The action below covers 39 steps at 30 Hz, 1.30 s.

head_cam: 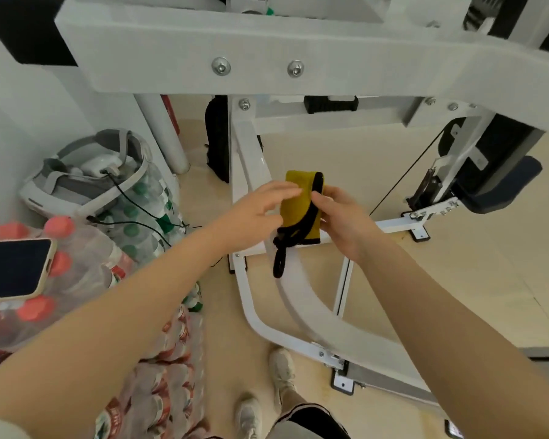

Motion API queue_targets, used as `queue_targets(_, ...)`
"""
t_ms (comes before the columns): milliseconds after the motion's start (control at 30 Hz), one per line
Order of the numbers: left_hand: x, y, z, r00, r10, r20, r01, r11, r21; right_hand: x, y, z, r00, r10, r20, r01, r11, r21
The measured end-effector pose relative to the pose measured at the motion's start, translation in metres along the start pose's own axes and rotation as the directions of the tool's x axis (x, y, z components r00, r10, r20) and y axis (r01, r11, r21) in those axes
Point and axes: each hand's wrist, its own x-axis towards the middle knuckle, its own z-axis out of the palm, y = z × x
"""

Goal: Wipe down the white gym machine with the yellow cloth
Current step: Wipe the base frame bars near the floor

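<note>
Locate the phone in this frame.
Head view, far left edge: the phone lies screen-up on the red-capped bottle pack, below the headset.

Pale beige floor [393, 153] all around, smooth, softly and evenly lit. White wall [19, 99] off to the left, a dark panel [29, 30] above it. Stacked at the left: shrink-wrapped water bottles with red caps [86, 274], a phone [11, 269] lying face-up on top. Behind them, green-capped bottles [143, 201] in clear wrap, a white and grey headset [86, 172] perched on top, black cable [133, 204] trailing down. More red-labelled packs [168, 359] low on the floor. White round post [165, 131] standing near the wall.
</note>
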Motion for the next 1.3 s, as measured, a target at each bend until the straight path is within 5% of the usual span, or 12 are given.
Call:
queue_targets(167, 0.031, -0.035, -0.019, 0.977, -0.179, -0.119, 0.204, 0.945, 0.255, 0.071, -0.002, -0.018, 0.965, 0.258, -0.050, -0.251, 0.961, 0.118)
queue_targets(300, 0.064, -0.050, -0.037, 0.949, -0.314, -0.036, 0.262, 0.718, 0.645, 0.124, 0.001, -0.019, 0.953, 0.296, -0.062, -0.300, 0.952, -0.061)
queue_targets(633, 0.080, -0.069, -0.047, 0.957, -0.276, -0.092, 0.261, 0.673, 0.693, 0.212, -0.009, 0.048, 0.857, 0.415, 0.304, -0.396, 0.910, -0.124)
queue_targets(767, 0.081, -0.067, -0.048, 0.953, -0.284, -0.104, 0.278, 0.685, 0.673, 0.221, -0.002, 0.043, 0.809, 0.428, 0.402, -0.473, 0.881, 0.013)
queue_targets(967, 0.083, -0.065, -0.048, 0.957, -0.272, -0.104, 0.259, 0.627, 0.735, 0.196, 0.013, 0.014, 0.685, 0.498, 0.532, -0.534, 0.840, -0.099)
queue_targets(1167, 0.084, -0.056, -0.048, 0.948, -0.301, -0.102, 0.283, 0.653, 0.702, 0.223, -0.003, 0.035, 0.786, 0.395, 0.476, -0.504, 0.855, 0.122)
queue_targets(1300, 0.083, -0.052, -0.048, 0.953, -0.285, -0.104, 0.274, 0.664, 0.696, 0.212, -0.004, 0.026, 0.752, 0.418, 0.509, -0.502, 0.864, 0.032)
